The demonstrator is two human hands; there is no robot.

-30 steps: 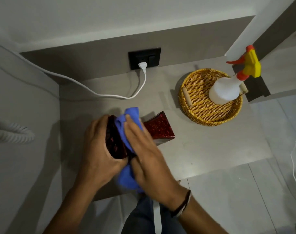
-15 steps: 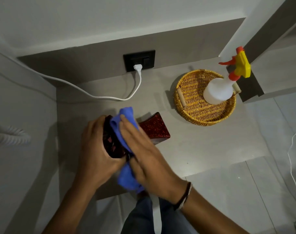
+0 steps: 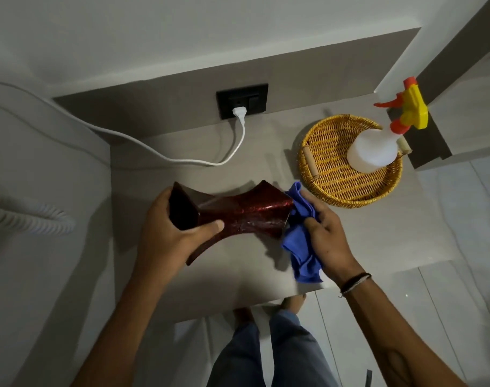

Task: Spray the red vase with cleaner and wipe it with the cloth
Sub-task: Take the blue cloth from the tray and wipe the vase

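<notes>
While the glossy dark-red vase with flared square ends (image 3: pixel 238 216) lay tipped on its side across the grey stone-look counter (image 3: pixel 210 280), the left hand (image 3: pixel 171 233) gripped it at its open mouth, thumb pressed along the near face and fingers curled over the far rim. From that hand the vase's body ran toward three o'clock, its narrow waist just past the thumb and its flared base pointing at the other hand. The right hand (image 3: pixel 327 236) was closed around a crumpled blue microfibre cloth (image 3: pixel 301 238), which it held against the base end of the vase; the cloth's loose tail hung toward six o'clock, near the counter's front edge. Whether the vase touched the counter or was lifted just clear of it could not be told.

At one o'clock from the right hand sat a round yellow wicker tray with wooden handles (image 3: pixel 330 180), near the cloth but apart from it. Inside it stood a white translucent spray bottle with a yellow and orange trigger head (image 3: pixel 373 150), on the tray's far right side. At twelve o'clock from the vase, a white power cable (image 3: pixel 182 160) ran across the counter to a white plug in a black wall socket (image 3: pixel 242 100).
</notes>
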